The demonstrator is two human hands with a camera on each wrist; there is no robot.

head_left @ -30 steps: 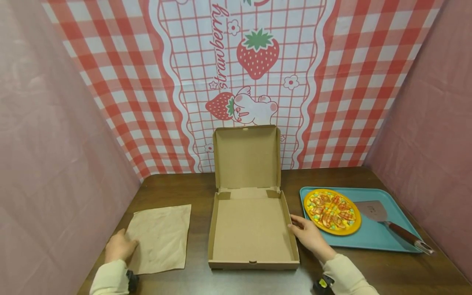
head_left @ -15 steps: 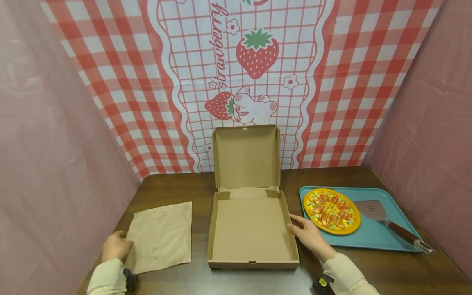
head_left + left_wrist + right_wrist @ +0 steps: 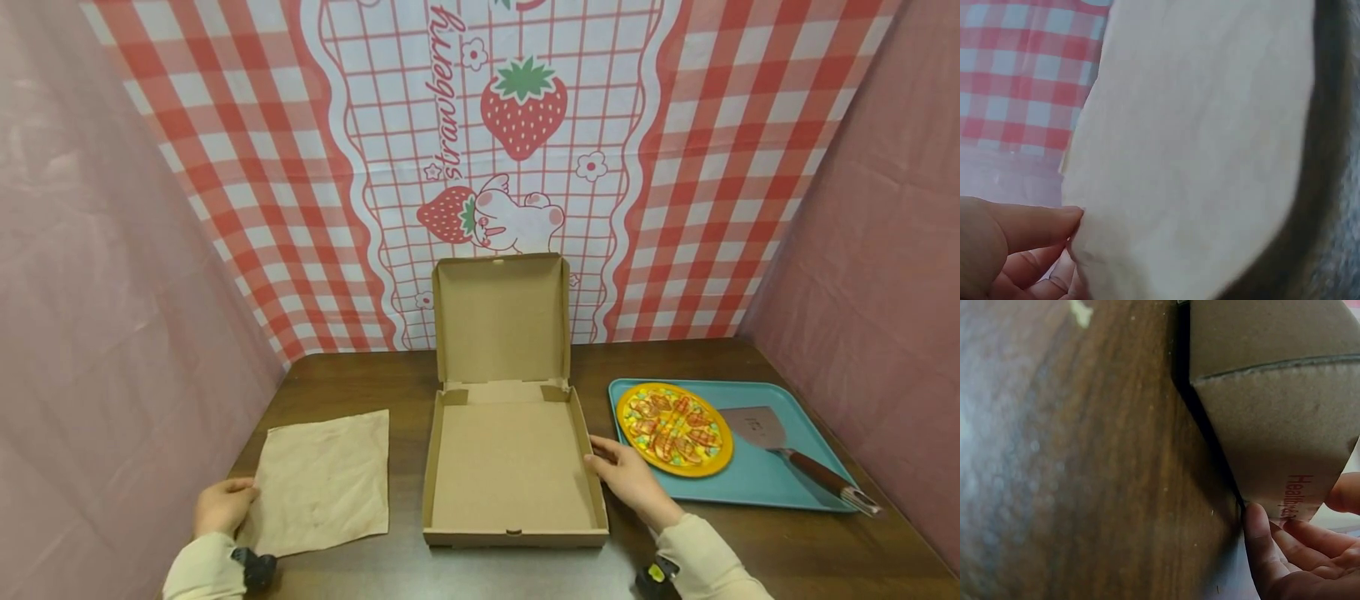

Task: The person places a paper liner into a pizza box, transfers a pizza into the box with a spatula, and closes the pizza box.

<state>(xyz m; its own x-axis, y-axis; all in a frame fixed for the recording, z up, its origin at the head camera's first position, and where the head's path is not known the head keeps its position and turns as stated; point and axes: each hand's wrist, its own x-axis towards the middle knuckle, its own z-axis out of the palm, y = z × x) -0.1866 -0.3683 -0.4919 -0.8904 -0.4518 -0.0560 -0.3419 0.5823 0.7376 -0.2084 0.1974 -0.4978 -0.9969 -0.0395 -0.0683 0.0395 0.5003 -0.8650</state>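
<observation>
A square, creased sheet of brown paper (image 3: 322,483) lies at the left of the table. My left hand (image 3: 223,507) pinches its left edge, thumb on top and the other fingers below, as the left wrist view shows. In the middle stands a cardboard pizza box (image 3: 468,540), its lid (image 3: 502,325) raised and its tray bare inside. My right hand (image 3: 633,483) grips the box's right wall, thumb over the rim and fingers against the outside. Red print (image 3: 1297,497) shows on that wall in the right wrist view.
A blue tray (image 3: 735,493) at the right bears a toy-like pizza (image 3: 675,429) with a yellow rim. Beside it lies a metal pizza server (image 3: 817,475), its brown handle reaching over the tray's edge. A checked strawberry cloth (image 3: 517,200) hangs behind the table (image 3: 408,450).
My left hand has slid left and slightly down along the paper to its left edge. The paper has turned a little and flattened. The right hand and box have stayed in place.
</observation>
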